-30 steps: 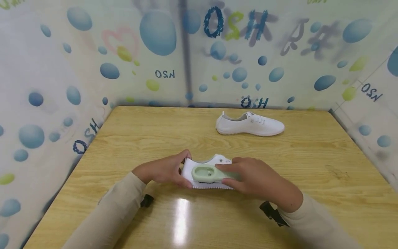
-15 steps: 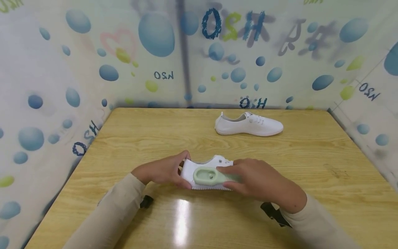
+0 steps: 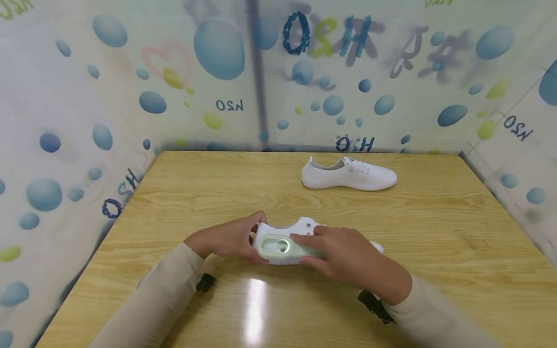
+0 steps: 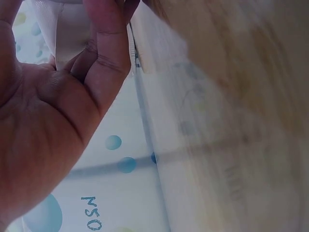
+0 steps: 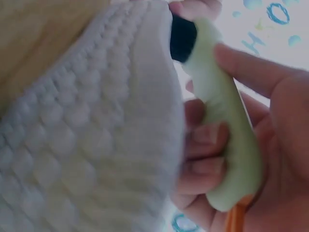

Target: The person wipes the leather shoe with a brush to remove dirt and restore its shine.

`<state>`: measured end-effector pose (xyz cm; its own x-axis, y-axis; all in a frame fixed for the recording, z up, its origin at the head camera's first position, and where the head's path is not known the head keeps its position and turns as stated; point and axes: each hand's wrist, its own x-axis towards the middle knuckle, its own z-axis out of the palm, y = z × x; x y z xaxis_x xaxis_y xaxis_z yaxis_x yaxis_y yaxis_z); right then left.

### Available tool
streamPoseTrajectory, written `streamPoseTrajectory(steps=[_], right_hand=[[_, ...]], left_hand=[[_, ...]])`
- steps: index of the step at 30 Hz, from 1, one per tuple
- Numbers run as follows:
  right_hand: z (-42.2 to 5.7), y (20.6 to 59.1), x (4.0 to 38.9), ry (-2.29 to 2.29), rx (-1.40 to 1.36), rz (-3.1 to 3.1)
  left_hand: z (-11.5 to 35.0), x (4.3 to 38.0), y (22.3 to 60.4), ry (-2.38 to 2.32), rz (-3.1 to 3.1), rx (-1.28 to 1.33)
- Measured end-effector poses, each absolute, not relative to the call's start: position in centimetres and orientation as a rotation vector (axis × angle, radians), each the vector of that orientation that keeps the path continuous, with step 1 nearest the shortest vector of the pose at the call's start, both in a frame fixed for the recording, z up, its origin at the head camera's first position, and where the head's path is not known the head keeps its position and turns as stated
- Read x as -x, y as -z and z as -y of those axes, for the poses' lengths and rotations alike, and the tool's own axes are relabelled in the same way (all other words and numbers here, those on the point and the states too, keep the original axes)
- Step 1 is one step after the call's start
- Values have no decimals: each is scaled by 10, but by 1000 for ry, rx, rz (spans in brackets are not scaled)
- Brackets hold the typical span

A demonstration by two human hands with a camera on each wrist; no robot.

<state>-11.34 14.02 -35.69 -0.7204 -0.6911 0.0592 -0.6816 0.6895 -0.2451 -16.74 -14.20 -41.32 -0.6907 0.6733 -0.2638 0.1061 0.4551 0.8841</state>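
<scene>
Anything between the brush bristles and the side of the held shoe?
Nothing visible. In the right wrist view, the dark bristles of the pale green brush appear to meet the held white shoe with no object between. Toward the heel, though, the left hand grips close beside the brush head.

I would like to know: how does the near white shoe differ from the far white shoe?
The near shoe is gripped at the heel by the left hand; the far shoe rests on the table, untouched.
The right hand holds a green brush at the near shoe's side, partly covering it; the far shoe's side is fully visible.
Both are white, with toes toward the head view's right.
</scene>
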Motion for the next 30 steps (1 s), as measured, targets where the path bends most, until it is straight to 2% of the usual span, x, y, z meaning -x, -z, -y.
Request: streamPoseTrajectory(steps=[7,20,30], right_hand=[[-158,333,113,353,1048,-2783],[-133,361,104,314,1189,-2942],[-150,342,105,340,1154,-2890]], left_hand=[[143,168,413,-1200,-2103,-659],[143,168,413,-1200,-2134,-656],[144,168,414,-1187,-2136,-640]])
